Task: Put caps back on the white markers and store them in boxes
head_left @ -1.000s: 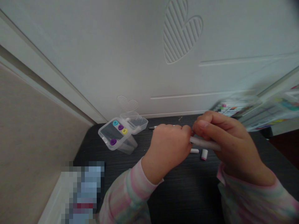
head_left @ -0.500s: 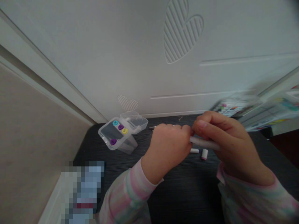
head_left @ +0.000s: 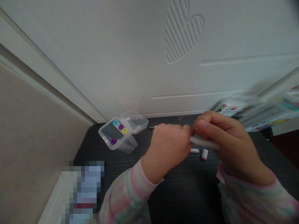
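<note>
Both my hands are closed on one white marker [head_left: 204,143] held level above a dark table [head_left: 187,186]. My left hand [head_left: 169,147] is a fist round its left end, and a dark tip pokes out past the fist. My right hand [head_left: 224,143] pinches the barrel from the right, thumb against my left hand. Beneath the marker lie a white cap [head_left: 194,151] and a second cap with a pink end [head_left: 204,154].
A clear plastic box [head_left: 121,133] holding several markers with cyan, purple and yellow ends lies tilted at the back left. A blurred stack of marker packs [head_left: 257,109] is at the right. A white panel with embossed hearts [head_left: 184,31] rises behind the table.
</note>
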The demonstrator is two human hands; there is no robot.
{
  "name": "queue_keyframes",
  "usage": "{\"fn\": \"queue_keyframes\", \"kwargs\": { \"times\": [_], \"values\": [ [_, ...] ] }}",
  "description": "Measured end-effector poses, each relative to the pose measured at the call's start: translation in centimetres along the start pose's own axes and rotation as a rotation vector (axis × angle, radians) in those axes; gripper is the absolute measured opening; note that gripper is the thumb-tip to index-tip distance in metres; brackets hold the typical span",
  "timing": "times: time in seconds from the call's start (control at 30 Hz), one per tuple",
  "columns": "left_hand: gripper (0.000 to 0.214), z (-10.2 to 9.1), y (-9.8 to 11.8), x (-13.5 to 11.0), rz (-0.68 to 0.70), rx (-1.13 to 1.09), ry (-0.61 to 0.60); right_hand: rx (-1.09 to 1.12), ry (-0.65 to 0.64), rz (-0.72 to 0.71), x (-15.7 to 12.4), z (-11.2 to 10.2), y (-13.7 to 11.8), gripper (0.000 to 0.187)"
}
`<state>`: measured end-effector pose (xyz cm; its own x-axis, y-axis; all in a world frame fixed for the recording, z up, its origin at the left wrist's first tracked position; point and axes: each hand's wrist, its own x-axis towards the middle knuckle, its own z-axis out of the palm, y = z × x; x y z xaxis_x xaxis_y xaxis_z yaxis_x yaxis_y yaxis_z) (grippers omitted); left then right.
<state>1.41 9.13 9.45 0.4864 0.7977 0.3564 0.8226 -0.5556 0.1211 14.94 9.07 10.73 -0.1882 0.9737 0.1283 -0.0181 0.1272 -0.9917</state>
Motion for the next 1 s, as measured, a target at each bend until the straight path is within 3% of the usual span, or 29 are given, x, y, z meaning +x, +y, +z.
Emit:
{"fn": "queue_keyframes", "kwargs": {
  "times": [1.0],
  "values": [
    [0.015, 0.18, 0.49, -0.30, 0.007, 0.034, 0.050, -0.021, 0.052, -0.056, 0.04, -0.20, 0.32, 0.023]
  ]
}}
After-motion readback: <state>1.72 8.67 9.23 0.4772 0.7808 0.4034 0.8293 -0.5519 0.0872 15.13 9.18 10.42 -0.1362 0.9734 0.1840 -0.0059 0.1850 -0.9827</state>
